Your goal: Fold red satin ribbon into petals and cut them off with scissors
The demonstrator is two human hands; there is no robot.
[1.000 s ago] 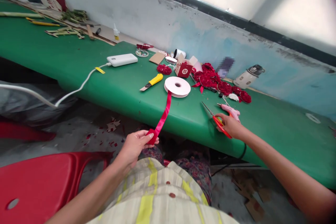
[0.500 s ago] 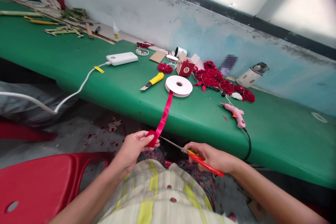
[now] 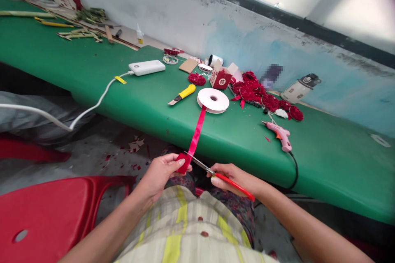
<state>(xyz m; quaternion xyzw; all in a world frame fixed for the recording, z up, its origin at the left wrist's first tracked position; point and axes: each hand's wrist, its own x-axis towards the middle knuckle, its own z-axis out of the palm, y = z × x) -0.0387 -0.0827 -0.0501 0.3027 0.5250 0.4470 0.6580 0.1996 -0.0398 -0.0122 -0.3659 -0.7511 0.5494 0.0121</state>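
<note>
- My left hand (image 3: 159,174): thumb and fingers pinching one folded red piece (image 3: 184,163), just off the near edge of the green table (image 3: 327,156).
- My right hand (image 3: 233,178): closed round the handles of one pair of scissors (image 3: 234,184), also off the near edge.
- Scissors: long axis slants from handles, near right, to tips, far left. Tips point past the fold; a blade lies across the ribbon. Whether ribbon sits between both blades, cannot tell.
- Ribbon (image 3: 196,133): one strip, long axis running away from me, leaning right, from the fold over the near edge to one white spool (image 3: 212,92).
- Right of spool: one pink glue gun (image 3: 281,134), nozzle far left.
- Left of spool: one yellow cutter (image 3: 183,93), blade toward the near edge.
- Toward the far edge: one box (image 3: 221,79); beside it, heaped red rosettes (image 3: 249,88), overlapping, count unclear.
</note>
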